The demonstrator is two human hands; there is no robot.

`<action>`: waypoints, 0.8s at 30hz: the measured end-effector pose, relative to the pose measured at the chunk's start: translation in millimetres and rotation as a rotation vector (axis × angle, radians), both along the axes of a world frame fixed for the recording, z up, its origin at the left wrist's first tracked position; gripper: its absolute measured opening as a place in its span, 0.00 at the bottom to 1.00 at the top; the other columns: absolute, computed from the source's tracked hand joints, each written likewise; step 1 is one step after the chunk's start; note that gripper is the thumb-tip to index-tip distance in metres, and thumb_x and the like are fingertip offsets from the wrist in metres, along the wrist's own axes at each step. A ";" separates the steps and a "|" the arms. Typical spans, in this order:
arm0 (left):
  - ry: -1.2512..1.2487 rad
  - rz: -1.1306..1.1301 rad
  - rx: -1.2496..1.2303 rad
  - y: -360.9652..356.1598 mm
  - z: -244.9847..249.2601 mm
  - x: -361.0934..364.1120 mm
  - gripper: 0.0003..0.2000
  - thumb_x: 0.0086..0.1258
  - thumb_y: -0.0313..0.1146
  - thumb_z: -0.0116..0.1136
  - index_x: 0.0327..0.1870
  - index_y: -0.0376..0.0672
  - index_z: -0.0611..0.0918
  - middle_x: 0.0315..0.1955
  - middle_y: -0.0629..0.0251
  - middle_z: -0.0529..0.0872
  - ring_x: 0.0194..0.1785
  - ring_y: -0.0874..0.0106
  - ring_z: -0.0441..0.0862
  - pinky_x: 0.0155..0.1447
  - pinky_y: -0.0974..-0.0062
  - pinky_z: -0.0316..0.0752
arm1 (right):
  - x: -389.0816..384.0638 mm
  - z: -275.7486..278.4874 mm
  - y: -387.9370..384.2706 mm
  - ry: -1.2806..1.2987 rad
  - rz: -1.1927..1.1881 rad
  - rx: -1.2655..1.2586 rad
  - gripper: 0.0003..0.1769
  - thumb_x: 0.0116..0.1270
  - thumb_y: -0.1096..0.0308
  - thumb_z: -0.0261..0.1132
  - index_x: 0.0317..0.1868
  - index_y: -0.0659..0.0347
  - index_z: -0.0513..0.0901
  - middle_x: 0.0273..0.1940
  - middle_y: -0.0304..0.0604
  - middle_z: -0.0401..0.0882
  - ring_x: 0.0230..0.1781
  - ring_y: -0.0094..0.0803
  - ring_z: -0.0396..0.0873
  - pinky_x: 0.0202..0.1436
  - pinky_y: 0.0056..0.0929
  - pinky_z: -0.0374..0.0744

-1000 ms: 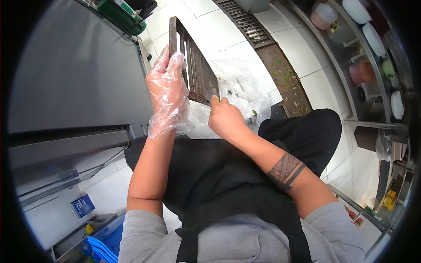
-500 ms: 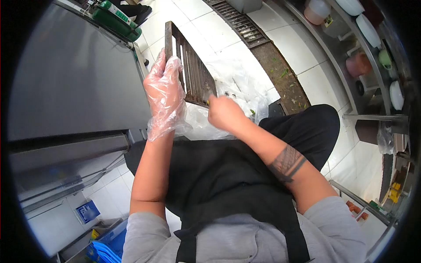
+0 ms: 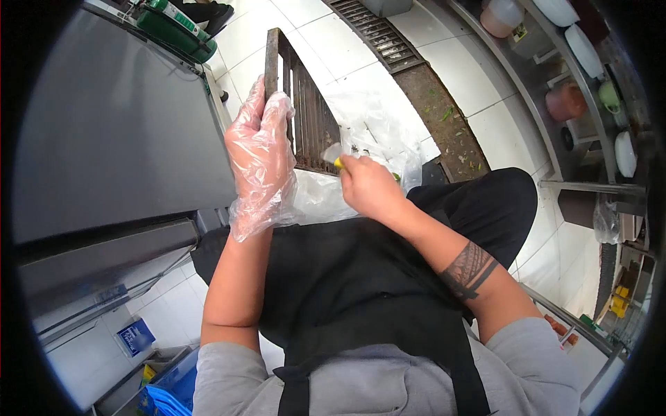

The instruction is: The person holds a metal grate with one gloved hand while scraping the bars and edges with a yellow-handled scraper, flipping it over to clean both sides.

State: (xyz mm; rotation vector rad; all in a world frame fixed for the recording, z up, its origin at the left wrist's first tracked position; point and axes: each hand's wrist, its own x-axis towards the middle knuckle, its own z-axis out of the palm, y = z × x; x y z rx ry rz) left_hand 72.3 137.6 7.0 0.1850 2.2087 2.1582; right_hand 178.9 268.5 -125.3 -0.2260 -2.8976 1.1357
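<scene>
My left hand (image 3: pixel 262 156), in a clear plastic glove, is closed around the near-left edge of a dirty, rust-brown metal drain grate (image 3: pixel 316 125), which stands tilted on its side. Bare and closed, my right hand (image 3: pixel 373 186) grips a small scraper (image 3: pixel 332 154) with a yellow handle and a pale, flat blade. The blade is right at the grate's lower right corner. Under and beyond the grate, a clear plastic sheet or bag (image 3: pixel 374 132) lies spread on the floor with dark bits of debris on it.
An uncovered drain channel (image 3: pixel 444 114) with leaf scraps runs through the white tiles, other grating (image 3: pixel 368 31) in place farther up. A grey appliance (image 3: pixel 125 118) stands close on the left, a green cylinder (image 3: pixel 173 31) behind it. Metal shelves (image 3: pixel 534 90) with containers line the right.
My right hand has drawn slightly back toward me and to the right, bringing the scraper's blade and yellow handle into clearer view. My left hand keeps its hold on the grate.
</scene>
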 end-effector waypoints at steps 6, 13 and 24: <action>-0.029 0.035 -0.044 1.3 2.8 6.1 0.24 0.79 0.30 0.61 0.73 0.31 0.78 0.39 0.70 0.87 0.40 0.83 0.77 0.45 0.83 0.75 | -24.8 -3.0 -9.8 -0.040 0.049 0.096 0.13 0.69 0.70 0.61 0.49 0.71 0.81 0.37 0.67 0.84 0.38 0.66 0.87 0.44 0.58 0.86; -0.008 0.055 -0.048 -0.8 -0.5 3.9 0.23 0.79 0.31 0.61 0.72 0.30 0.79 0.35 0.71 0.85 0.36 0.84 0.74 0.41 0.82 0.72 | -51.5 8.6 -6.6 -0.094 0.117 0.158 0.13 0.64 0.72 0.62 0.45 0.72 0.82 0.42 0.70 0.86 0.43 0.65 0.88 0.48 0.57 0.86; -0.003 0.067 -0.023 1.3 -3.6 -0.4 0.25 0.79 0.32 0.63 0.75 0.34 0.76 0.31 0.75 0.81 0.22 0.89 0.66 0.23 0.85 0.61 | -63.0 29.1 2.4 -0.170 0.222 0.218 0.10 0.62 0.72 0.66 0.40 0.67 0.90 0.43 0.62 0.90 0.46 0.54 0.91 0.49 0.52 0.88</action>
